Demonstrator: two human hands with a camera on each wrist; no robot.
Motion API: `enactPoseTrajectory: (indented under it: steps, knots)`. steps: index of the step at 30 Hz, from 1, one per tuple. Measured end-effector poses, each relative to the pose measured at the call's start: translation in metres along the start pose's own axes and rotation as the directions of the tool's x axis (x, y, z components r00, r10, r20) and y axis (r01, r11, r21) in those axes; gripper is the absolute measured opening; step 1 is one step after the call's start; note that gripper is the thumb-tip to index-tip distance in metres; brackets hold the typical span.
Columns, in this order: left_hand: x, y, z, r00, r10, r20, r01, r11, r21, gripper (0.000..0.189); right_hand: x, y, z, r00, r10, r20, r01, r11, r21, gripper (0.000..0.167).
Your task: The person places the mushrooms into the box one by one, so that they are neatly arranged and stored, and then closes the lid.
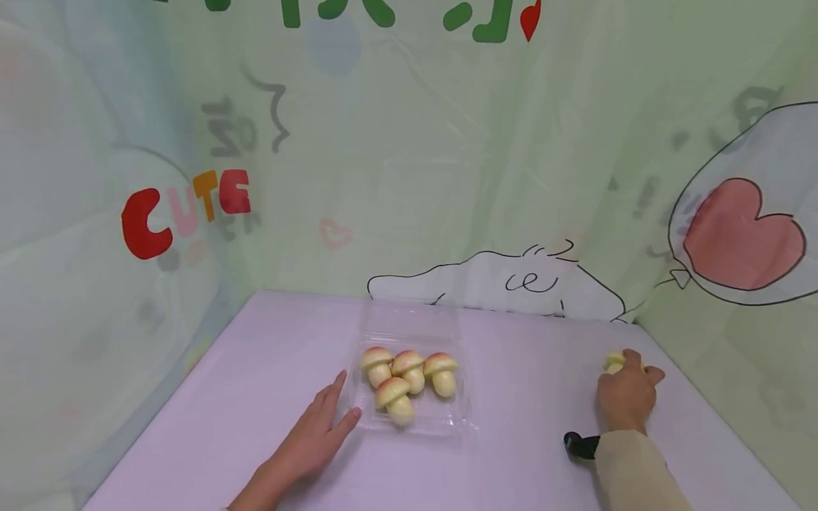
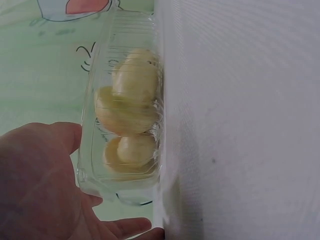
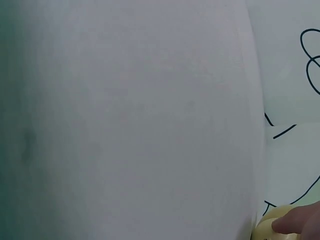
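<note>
Several toy mushrooms (image 1: 409, 367) with cream stems and reddish caps lie in a clear plastic clamshell box (image 1: 441, 417), whose lid is folded back. At the box's left side is my left hand (image 1: 319, 431), its fingers extended and thumb near the front corner. In the left wrist view, the left hand (image 2: 45, 185) reaches along the clear wall. Far to the right, my right hand (image 1: 629, 394) holds another toy mushroom (image 1: 615, 360), mostly covered by the fingers. Only a fingertip on the pale yellow mushroom (image 3: 265, 231) shows in the right wrist view.
The box rests on a table with a pale lilac cover (image 1: 524, 397). Printed cloth (image 1: 415, 156) hangs around its back and sides. A black wrist-camera mount (image 1: 580, 446) sticks out at the right wrist.
</note>
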State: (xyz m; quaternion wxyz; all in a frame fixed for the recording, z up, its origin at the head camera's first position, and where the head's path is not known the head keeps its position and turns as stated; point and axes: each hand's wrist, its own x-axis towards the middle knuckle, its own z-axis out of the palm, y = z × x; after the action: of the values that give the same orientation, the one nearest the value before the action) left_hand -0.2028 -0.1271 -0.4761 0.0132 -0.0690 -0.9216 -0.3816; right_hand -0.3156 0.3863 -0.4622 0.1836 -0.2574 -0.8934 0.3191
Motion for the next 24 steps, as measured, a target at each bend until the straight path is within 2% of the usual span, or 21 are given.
enactPoseTrajectory:
  steps: [13,24]
  knots:
    - [-0.001,0.004,-0.003,1.0,0.016,0.008,-0.016,0.999,-0.028,0.075,0.009,0.005,-0.001,1.0,0.001,-0.003,-0.001,1.0,-0.011,0.062]
    - [0.002,0.0,0.0,1.0,0.001,0.002,-0.001,1.0,-0.004,0.075,0.007,0.008,-0.001,1.0,-0.004,-0.003,0.004,1.0,0.016,0.061]
